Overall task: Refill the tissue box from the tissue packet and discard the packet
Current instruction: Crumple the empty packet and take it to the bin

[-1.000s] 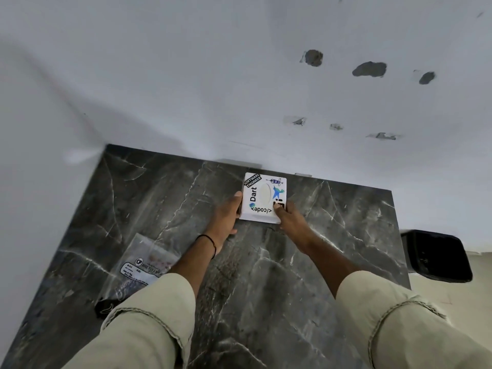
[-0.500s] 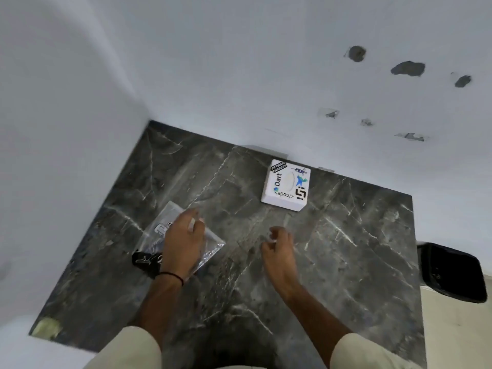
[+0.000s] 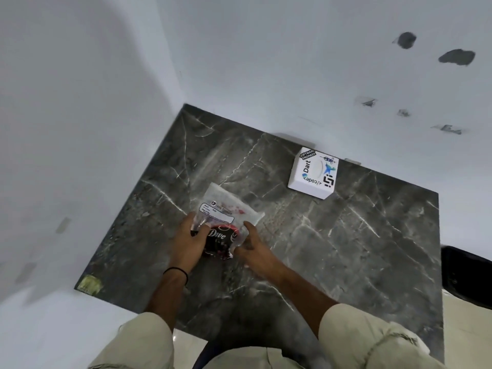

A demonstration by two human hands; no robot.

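Dark veined marble table (image 3: 346, 249) in a chipped white wall (image 3: 266, 62) corner

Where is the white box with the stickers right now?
The box sits at the far right of the dark table, against the wall, apart from both hands and the packet they hold.
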